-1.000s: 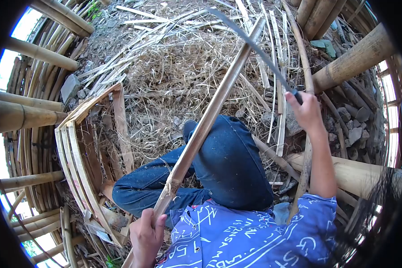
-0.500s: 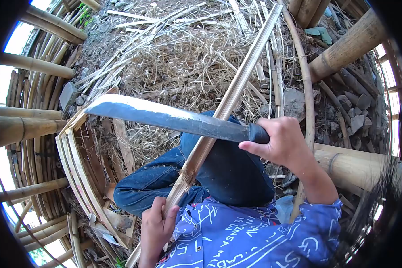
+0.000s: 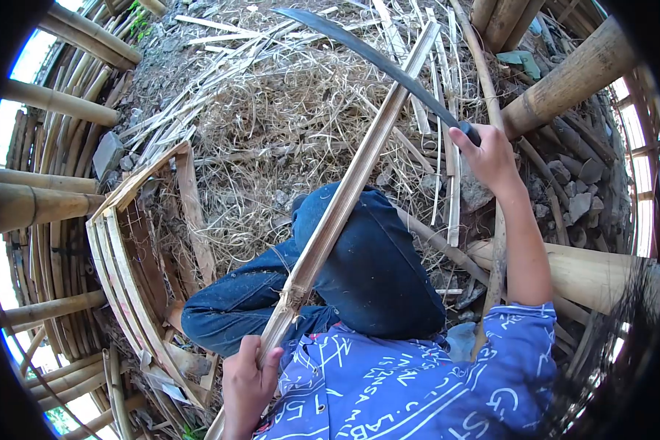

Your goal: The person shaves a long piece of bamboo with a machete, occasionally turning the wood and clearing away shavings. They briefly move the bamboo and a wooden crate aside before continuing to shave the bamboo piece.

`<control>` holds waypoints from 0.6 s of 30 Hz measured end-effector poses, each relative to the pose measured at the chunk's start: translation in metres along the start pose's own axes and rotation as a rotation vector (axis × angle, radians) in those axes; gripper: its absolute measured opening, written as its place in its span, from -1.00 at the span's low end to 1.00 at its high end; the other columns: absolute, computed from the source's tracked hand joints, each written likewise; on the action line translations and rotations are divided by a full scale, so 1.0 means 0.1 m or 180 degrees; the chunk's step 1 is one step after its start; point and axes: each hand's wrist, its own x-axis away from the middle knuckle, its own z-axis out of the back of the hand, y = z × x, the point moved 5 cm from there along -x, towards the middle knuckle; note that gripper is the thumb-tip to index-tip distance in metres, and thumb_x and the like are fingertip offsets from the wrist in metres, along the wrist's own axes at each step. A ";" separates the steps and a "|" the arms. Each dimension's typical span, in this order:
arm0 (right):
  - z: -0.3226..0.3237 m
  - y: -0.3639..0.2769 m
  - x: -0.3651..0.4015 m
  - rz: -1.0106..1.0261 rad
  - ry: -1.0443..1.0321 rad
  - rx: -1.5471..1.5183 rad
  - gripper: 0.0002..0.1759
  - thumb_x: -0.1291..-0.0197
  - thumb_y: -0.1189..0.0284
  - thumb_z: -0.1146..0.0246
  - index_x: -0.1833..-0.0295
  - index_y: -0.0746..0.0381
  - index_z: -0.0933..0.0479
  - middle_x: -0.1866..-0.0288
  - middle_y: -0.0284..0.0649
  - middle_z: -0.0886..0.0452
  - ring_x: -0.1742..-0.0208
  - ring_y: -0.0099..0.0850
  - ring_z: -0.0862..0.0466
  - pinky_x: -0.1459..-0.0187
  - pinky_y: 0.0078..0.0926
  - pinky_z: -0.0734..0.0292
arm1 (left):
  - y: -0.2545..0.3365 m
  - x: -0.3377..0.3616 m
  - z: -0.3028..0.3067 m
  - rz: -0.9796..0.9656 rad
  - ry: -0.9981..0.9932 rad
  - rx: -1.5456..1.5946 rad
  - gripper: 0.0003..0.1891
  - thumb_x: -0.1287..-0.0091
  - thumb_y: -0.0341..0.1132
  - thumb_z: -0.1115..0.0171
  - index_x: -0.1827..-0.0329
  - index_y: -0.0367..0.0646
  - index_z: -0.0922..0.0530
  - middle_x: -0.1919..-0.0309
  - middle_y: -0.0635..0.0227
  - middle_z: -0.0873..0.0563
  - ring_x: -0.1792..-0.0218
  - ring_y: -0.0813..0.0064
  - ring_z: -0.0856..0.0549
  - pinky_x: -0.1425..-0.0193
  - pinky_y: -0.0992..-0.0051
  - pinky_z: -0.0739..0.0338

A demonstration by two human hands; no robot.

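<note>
My right hand (image 3: 489, 157) is wrapped around the dark handle of a machete (image 3: 370, 56), out at the right. Its long blade points up and left, crossing over the far end of a split bamboo strip (image 3: 350, 180). The strip slants over my bent knee in dark jeans, its hollow inner side facing up and a rough, frayed node near its lower part. Close to my body, my left hand (image 3: 251, 380) grips the strip's lower end, thumb on top.
A wooden crate frame (image 3: 114, 253) stands left of my legs. Shavings (image 3: 271, 125) and thin bamboo slats (image 3: 231, 62) litter the ground ahead. Thick bamboo poles (image 3: 576, 73) jut in from both sides. Broken stones (image 3: 583, 202) lie at the right.
My right hand has moved up and away with the machete, from over my knee to the strip's far end. The strip has shifted slightly; my left hand stays on it.
</note>
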 end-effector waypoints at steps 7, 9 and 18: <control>-0.02 0.14 -0.34 -0.0188 -0.0010 0.0049 -0.03 -0.06 -0.54 0.08 0.50 0.26 -0.60 0.54 -0.05 -0.63 0.34 -0.10 -0.72 0.24 -0.17 -0.57 | -0.08 0.09 0.01 0.0161 -0.0083 -0.0028 -0.70 -0.38 -0.13 -0.25 0.26 -0.21 -0.45 0.67 0.17 -0.51 0.64 0.13 -0.54 0.54 0.28 -0.34; -0.01 0.10 -0.39 -0.0064 0.0029 0.0166 -0.03 -0.06 -0.54 0.07 0.47 0.25 -0.62 0.53 -0.03 -0.63 0.31 -0.10 -0.73 0.23 -0.16 -0.58 | -0.07 0.10 0.01 0.0205 -0.0049 -0.0071 -0.68 -0.38 -0.08 -0.24 0.23 -0.20 -0.48 0.69 0.23 -0.51 0.66 0.25 -0.50 0.53 0.34 -0.32; -0.17 0.29 -0.73 -0.0249 0.0147 0.0139 -0.06 -0.04 -0.52 0.01 0.40 0.23 -0.68 0.47 -0.03 -0.69 0.27 -0.07 -0.75 0.21 -0.15 -0.60 | -0.58 0.35 -0.05 0.1171 -0.0274 0.1317 -0.75 -0.44 -0.12 -0.12 0.01 -0.08 -0.53 0.57 0.06 -0.61 0.55 0.10 -0.63 0.49 0.18 -0.45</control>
